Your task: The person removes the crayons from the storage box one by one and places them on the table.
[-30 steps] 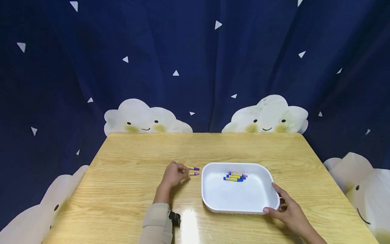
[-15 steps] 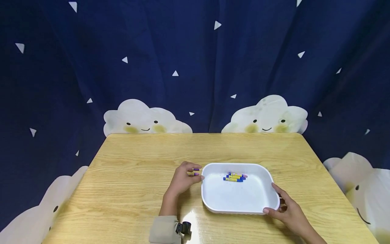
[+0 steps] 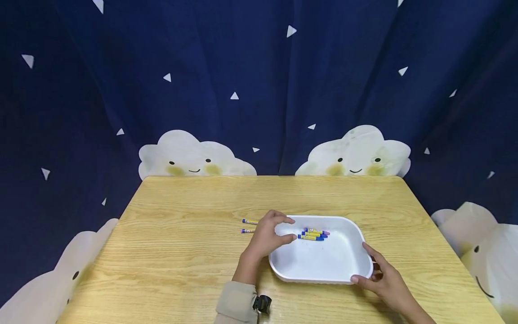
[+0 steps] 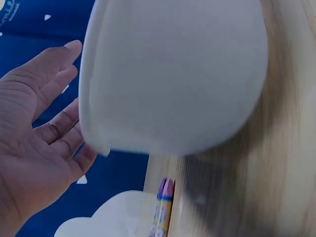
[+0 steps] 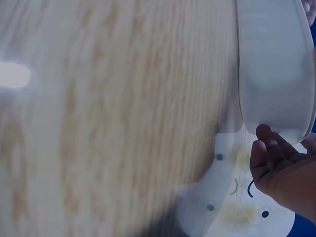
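A white plastic tray [image 3: 319, 269] rests on the table with three yellow-wrapped crayons [image 3: 310, 238] lying together inside, two blue-tipped and one pink-tipped. Over the tray's left rim reaches my left hand [image 3: 266, 234], thumb and forefinger apart with nothing between them, just left of those crayons. Two more crayons [image 3: 249, 222] lie on the table left of the tray, partly hidden by this hand; the left wrist view shows their purple and pink tips. My right hand [image 3: 386, 281] grips the tray's right end, thumb at the near corner.
The wooden table [image 3: 182, 252] extends around the tray on all sides. A dark blue curtain [image 3: 259, 90] with white triangles and smiling clouds hangs behind it. A black strap device [image 3: 263, 304] sits on my left wrist by the sleeve.
My left hand has moved right, from the two crayons on the table to above the tray's left side, leaving them on the table. My right hand keeps its grip on the tray.
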{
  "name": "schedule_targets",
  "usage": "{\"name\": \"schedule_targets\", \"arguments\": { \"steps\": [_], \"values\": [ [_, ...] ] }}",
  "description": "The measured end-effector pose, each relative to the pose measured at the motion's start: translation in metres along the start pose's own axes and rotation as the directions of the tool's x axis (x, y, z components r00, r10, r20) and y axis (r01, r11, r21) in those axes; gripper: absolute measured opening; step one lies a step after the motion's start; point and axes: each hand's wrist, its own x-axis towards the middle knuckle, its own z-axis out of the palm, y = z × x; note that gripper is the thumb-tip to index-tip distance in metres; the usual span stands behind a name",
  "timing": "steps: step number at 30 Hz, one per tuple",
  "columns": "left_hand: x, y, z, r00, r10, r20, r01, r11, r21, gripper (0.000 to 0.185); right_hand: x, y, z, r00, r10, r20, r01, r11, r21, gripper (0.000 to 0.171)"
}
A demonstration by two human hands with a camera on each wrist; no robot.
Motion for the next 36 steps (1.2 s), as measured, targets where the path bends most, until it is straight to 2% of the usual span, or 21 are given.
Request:
{"name": "schedule_targets", "arguments": {
  "steps": [3, 6, 12, 15, 18, 21, 25, 28, 36],
  "values": [
    [0.006, 0.000, 0.008, 1.000, -0.012, 0.023, 0.014, 0.997, -0.071, 0.034, -0.001, -0.001, 0.000, 1.000, -0.010, -0.003, 0.010, 1.000, -0.004, 0.090],
    [0.013, -0.002, 0.016, 0.996, -0.055, 0.064, 0.063, 0.990, -0.128, 0.036, -0.001, -0.001, 0.000, 1.000, -0.013, -0.003, 0.013, 1.000, -0.008, 0.090],
    [0.027, -0.001, 0.027, 0.978, -0.150, 0.142, 0.168, 0.978, -0.125, 0.039, -0.002, -0.001, -0.001, 1.000, -0.023, -0.012, 0.023, 1.000, -0.011, 0.090],
    [0.031, 0.000, 0.034, 0.964, -0.205, 0.171, 0.231, 0.961, -0.153, 0.036, -0.001, -0.001, -0.001, 0.999, -0.034, -0.018, 0.034, 0.999, -0.005, 0.089],
    [0.035, 0.000, 0.043, 0.955, -0.233, 0.181, 0.265, 0.947, -0.180, 0.033, 0.000, 0.000, 0.001, 0.999, -0.044, -0.025, 0.044, 0.999, -0.002, 0.088],
    [0.036, -0.002, 0.054, 0.960, -0.218, 0.176, 0.251, 0.949, -0.193, 0.032, 0.000, 0.001, 0.003, 0.998, -0.054, -0.037, 0.054, 0.999, 0.000, 0.087],
    [0.035, -0.006, 0.065, 0.972, -0.197, 0.127, 0.217, 0.961, -0.172, 0.032, -0.001, 0.002, 0.004, 0.997, -0.059, -0.044, 0.059, 0.998, 0.010, 0.087],
    [0.034, -0.010, 0.071, 0.977, -0.194, 0.094, 0.204, 0.971, -0.122, 0.031, -0.001, 0.002, 0.005, 0.998, -0.053, -0.044, 0.053, 0.999, 0.011, 0.087],
    [0.031, -0.012, 0.078, 0.984, -0.170, 0.060, 0.170, 0.985, 0.017, 0.021, -0.001, 0.004, 0.005, 0.997, -0.053, -0.049, 0.054, 0.998, 0.029, 0.087]
  ]
}}
